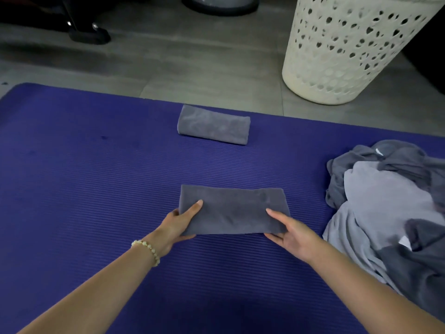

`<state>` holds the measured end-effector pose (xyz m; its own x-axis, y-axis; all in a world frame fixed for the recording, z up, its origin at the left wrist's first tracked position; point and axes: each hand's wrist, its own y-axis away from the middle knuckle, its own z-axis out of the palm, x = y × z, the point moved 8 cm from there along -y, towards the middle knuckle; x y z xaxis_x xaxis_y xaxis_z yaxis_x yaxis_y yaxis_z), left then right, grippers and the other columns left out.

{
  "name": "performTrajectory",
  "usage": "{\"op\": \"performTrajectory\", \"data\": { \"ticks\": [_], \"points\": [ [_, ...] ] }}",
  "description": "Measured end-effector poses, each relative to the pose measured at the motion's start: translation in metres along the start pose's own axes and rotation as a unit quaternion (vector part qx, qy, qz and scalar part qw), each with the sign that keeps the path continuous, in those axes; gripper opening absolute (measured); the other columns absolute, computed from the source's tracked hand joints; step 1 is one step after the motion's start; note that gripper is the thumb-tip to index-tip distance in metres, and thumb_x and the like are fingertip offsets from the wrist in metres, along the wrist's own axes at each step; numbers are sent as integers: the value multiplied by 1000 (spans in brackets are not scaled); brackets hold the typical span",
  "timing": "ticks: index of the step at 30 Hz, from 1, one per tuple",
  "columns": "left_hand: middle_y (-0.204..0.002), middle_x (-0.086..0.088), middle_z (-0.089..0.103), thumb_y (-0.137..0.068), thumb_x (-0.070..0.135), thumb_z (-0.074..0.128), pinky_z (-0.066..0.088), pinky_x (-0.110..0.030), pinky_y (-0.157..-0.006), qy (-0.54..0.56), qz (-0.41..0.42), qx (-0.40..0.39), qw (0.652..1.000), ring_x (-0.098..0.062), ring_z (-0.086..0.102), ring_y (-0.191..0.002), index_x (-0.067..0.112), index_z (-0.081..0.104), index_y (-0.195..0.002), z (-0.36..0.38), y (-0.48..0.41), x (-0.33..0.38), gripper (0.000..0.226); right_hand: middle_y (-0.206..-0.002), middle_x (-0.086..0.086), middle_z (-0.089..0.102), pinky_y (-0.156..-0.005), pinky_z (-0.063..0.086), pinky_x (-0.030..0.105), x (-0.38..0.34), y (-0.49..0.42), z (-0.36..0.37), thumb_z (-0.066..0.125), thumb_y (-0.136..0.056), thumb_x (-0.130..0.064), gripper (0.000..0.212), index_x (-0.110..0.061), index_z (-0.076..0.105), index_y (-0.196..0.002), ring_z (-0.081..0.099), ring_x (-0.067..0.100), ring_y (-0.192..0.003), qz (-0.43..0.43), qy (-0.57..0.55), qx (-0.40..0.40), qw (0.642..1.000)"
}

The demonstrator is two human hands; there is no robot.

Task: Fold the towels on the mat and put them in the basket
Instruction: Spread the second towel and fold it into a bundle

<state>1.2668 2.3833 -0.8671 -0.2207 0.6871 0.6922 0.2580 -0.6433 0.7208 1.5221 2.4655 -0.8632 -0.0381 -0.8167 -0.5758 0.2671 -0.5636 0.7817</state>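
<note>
My left hand and right hand each pinch an end of the folded dark grey towel lying on the ribbed purple foam mat. A crumpled pile of grey towels lies to the right. Farther off is a second folded grey towel, and the perforated white plastic basket stands beyond the mat.

We couldn't make out any writing anywhere, tbh. Closest were two little white tags on the towel pile at the mat's right edge, both too small to read.
</note>
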Motion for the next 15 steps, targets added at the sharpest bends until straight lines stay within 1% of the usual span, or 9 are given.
{"op": "performTrajectory", "data": {
  "ticks": [3, 6, 8, 11, 13, 15],
  "points": [
    [-113, 0, 67, -84, 47, 65, 53, -24, -77, -10, 45, -11, 999, -13, 65, -101, 14, 55, -124, 19, -15, 38, 53, -119, 5, 67, -89, 52, 31, -39, -11, -16, 76, -77, -23, 51, -13, 59, -123, 62, 18, -111, -37, 29, 15, 999],
    [-114, -2, 66, -86, 40, 66, 52, -23, -76, -1, 63, -22, 998, -13, 64, -102, 12, 54, -124, 41, -33, 74, 48, -121, 3, 66, -84, 52, 29, -86, -24, -31, 76, -77, -27, 52, -15, 58, -124, 61, 17, -112, -82, 67, 35, 994],
    [-114, 0, 66, -86, 38, 66, 51, -22, -76, -13, 72, -49, 996, -11, 63, -102, 13, 54, -123, 59, -46, 96, 46, -121, 2, 65, -80, 52, 27, -117, -33, -42, 76, -78, -27, 52, -15, 57, -126, 61, 16, -112, -108, 89, 58, 988],
    [-114, 2, 65, -86, 37, 66, 50, -21, -80, -59, 80, -77, 992, -10, 62, -102, 14, 53, -122, 88, -72, 121, 44, -117, 4, 66, -75, 52, 25, -153, -48, -64, 75, -80, -27, 50, -10, 57, -124, 64, 16, -105, -138, 116, 108, 978],
    [-111, 2, 66, -87, 34, 66, 50, -24, -85, -85, 81, -79, 990, -11, 62, -101, 13, 55, -123, 108, -91, 133, 43, -114, 6, 66, -74, 52, 26, -169, -60, -79, 73, -83, -24, 46, -7, 56, -123, 64, 18, -100, -146, 126, 136, 972],
    [-108, 2, 66, -87, 32, 68, 51, -25, -85, -100, 88, -74, 988, -11, 63, -97, 12, 56, -123, 127, -107, 145, 43, -112, 8, 64, -74, 52, 28, -182, -71, -92, 70, -86, -21, 42, -6, 55, -123, 62, 19, -97, -150, 127, 158, 968]
  ]
}}
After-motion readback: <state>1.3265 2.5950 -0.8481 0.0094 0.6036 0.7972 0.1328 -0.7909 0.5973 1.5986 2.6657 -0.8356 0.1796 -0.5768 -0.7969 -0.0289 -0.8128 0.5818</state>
